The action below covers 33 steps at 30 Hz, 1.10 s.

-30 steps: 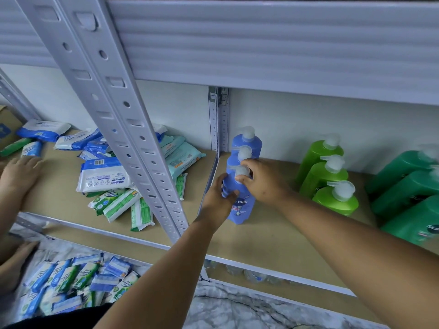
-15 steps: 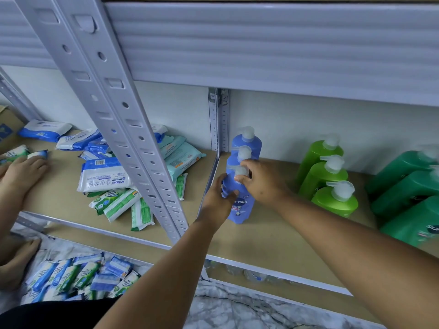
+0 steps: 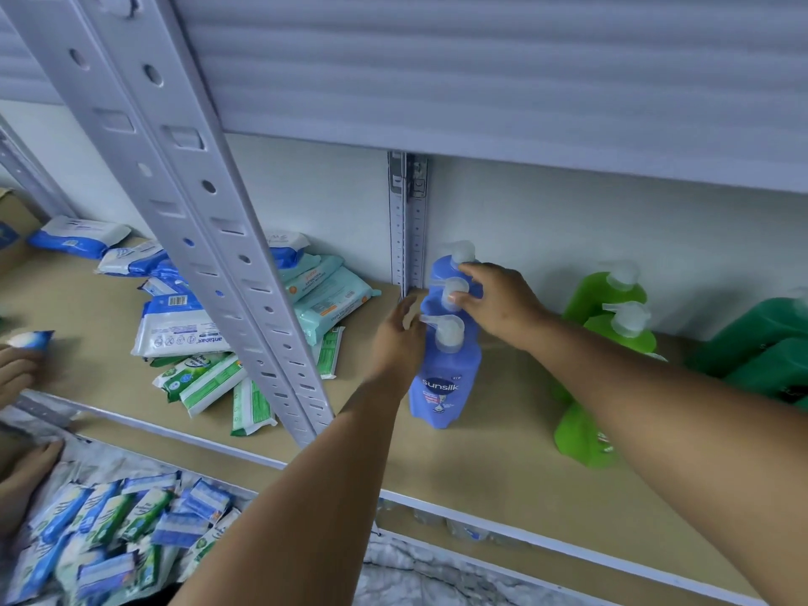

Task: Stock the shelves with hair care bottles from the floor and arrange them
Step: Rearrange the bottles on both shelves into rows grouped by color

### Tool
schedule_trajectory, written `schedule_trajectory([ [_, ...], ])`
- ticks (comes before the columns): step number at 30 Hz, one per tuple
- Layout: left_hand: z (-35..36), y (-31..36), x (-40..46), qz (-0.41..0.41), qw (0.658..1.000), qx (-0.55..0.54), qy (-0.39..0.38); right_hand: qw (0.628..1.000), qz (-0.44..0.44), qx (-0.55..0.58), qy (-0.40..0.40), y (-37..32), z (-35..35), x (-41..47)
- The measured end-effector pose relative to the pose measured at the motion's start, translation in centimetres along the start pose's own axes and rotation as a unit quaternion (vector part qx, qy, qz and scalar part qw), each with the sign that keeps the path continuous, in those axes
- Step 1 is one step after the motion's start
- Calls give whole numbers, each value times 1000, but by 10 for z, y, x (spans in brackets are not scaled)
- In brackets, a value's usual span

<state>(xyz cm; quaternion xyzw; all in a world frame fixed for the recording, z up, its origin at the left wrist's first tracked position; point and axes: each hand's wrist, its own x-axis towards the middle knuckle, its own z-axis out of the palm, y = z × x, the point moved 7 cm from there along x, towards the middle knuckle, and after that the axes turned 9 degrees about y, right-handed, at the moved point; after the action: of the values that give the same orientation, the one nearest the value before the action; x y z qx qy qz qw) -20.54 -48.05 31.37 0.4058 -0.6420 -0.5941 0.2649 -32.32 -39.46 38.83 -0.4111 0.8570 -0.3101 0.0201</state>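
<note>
Shelf (image 3: 489, 452): hands on blue bottles (image 3: 444, 378).

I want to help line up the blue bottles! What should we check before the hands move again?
1. Front blue bottle standing up: ok, upright, label facing out.
2. Three blue bottles in one row from front to back: ok, middle blue bottle and back blue bottle stand behind it.
3. Right hand on the middle bottle's pump: ok, its fingers touch the pump.
4. Left hand steadying the front bottle: ok, it rests against the bottle's left side.
5. Pumps pointing the same way: cannot tell, the right hand hides part of them.
6. Room beside the light green bottles: ok, bare shelf between the rows.
</note>
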Motion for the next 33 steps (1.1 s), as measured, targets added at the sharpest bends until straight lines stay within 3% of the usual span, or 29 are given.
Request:
schedule_trajectory([
  [5, 10, 3, 4, 27, 998, 52, -32, 1000, 7, 8, 18, 1, 11, 9],
  [20, 12, 4, -4, 47, 995, 86, -23, 999, 3, 3, 49, -8, 7, -2],
  [33, 6, 5, -15, 45, 995, 78, -35, 999, 30, 18, 5, -1, 12, -13],
])
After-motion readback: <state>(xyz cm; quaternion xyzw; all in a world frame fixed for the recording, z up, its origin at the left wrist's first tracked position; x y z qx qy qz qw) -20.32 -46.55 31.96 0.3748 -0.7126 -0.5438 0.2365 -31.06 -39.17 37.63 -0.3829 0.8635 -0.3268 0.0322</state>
